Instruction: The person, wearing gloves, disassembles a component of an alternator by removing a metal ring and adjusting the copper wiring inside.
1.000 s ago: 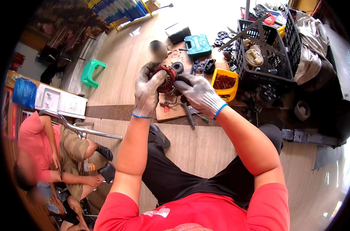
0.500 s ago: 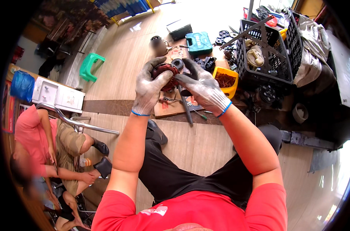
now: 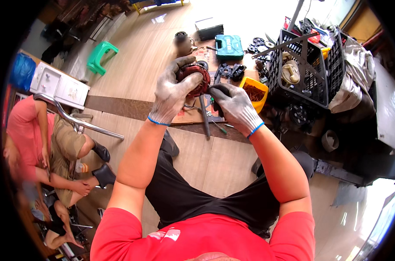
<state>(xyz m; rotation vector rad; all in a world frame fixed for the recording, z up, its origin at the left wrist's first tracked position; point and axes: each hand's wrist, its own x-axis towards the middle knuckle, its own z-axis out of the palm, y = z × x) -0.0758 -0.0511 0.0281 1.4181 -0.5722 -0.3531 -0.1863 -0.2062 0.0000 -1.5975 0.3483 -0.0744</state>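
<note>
Left hand (image 3: 175, 93) grips red round part (image 3: 205, 81), between both hands. Right hand (image 3: 237, 103) has fingers bunched beside it; can't tell if pinching anything. Yellow bin (image 3: 258, 105) sits just beyond.

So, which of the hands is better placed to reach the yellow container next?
Probably the right hand: it is nearer the yellow container, which lies just to its right. The left hand is farther off and holds the red round part. Whether the right one grips anything is unclear.
</note>
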